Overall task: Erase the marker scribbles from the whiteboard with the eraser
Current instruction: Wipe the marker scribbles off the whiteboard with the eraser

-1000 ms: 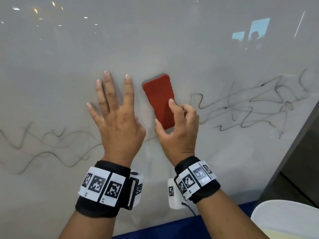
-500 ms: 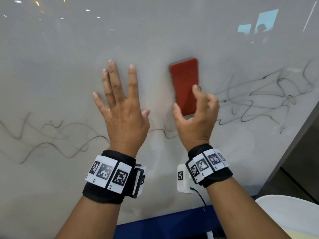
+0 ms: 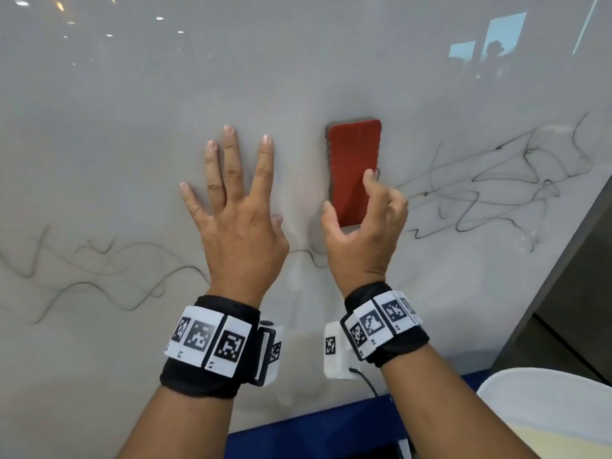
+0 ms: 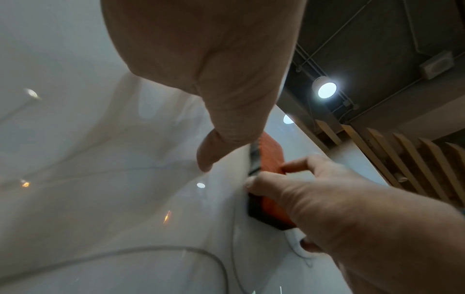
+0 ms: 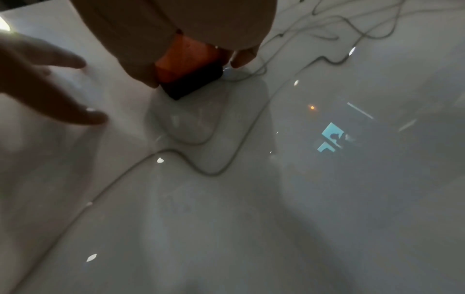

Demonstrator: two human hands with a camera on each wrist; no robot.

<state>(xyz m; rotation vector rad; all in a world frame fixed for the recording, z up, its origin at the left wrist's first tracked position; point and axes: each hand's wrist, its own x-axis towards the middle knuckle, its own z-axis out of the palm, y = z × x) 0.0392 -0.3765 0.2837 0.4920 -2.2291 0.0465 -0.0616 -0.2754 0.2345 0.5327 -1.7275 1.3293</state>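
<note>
A red-backed eraser [image 3: 353, 167] with a dark felt pad stands upright against the whiteboard [image 3: 298, 77]. My right hand [image 3: 361, 226] grips its lower end, thumb on the left edge and fingers on the right edge. The eraser [image 4: 270, 157] and its dark pad [image 5: 191, 83] also show in both wrist views. My left hand [image 3: 238, 210] lies flat on the board to the eraser's left, fingers spread. Black marker scribbles [image 3: 496, 190] run to the right of the eraser. Fainter scribbles [image 3: 99, 270] cross the board at lower left, and one line [image 3: 311, 256] passes between my hands.
The board's dark right edge [image 3: 563, 260] slants down at the right. A white rounded object [image 3: 546, 409] sits at the lower right corner. A blue strip [image 3: 314, 432] runs below the board between my arms.
My right hand slid the eraser up and to the right, toward the right-hand scribbles, and turned it upright. My left hand stayed flat on the board.
</note>
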